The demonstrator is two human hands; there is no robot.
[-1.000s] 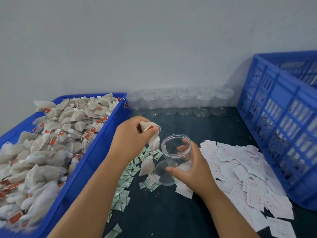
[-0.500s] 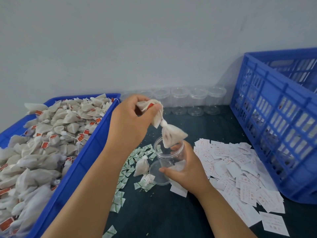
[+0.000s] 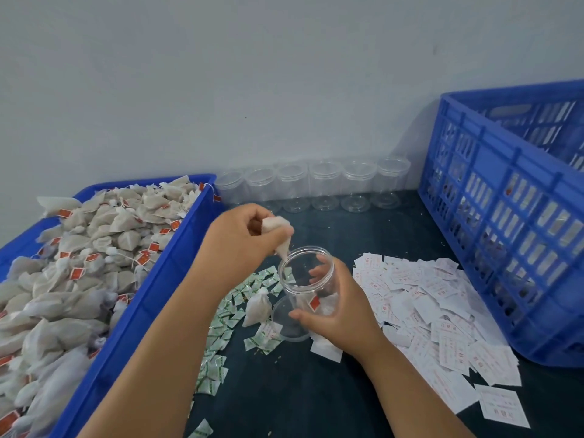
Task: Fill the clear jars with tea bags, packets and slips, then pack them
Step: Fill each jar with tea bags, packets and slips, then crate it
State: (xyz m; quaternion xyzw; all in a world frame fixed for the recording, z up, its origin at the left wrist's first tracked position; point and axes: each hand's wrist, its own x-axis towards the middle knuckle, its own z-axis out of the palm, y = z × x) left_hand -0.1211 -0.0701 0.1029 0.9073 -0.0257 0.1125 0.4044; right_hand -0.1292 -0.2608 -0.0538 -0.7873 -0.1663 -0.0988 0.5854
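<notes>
My right hand (image 3: pixel 335 308) grips a clear jar (image 3: pixel 305 267), tilted with its mouth toward the upper left. A tea bag with a red tag (image 3: pixel 319 303) lies inside it near the bottom. My left hand (image 3: pixel 240 245) pinches another white tea bag (image 3: pixel 279 232) just above the jar's rim, its lower tip at the mouth. One loose tea bag (image 3: pixel 257 308) lies on the dark table beside a scatter of green-and-white packets (image 3: pixel 227 324). White slips with red print (image 3: pixel 436 314) are spread to the right.
A blue tray (image 3: pixel 148 298) heaped with tea bags (image 3: pixel 79 273) fills the left. A tall blue lattice crate (image 3: pixel 505 222) stands at the right. Several empty clear jars (image 3: pixel 325 184) line the wall behind. A clear lid (image 3: pixel 284 320) lies under the held jar.
One tea bag has dropped from my left hand into the jar. My left hand has lowered to the jar's mouth with a remaining tea bag. My right hand keeps holding the jar.
</notes>
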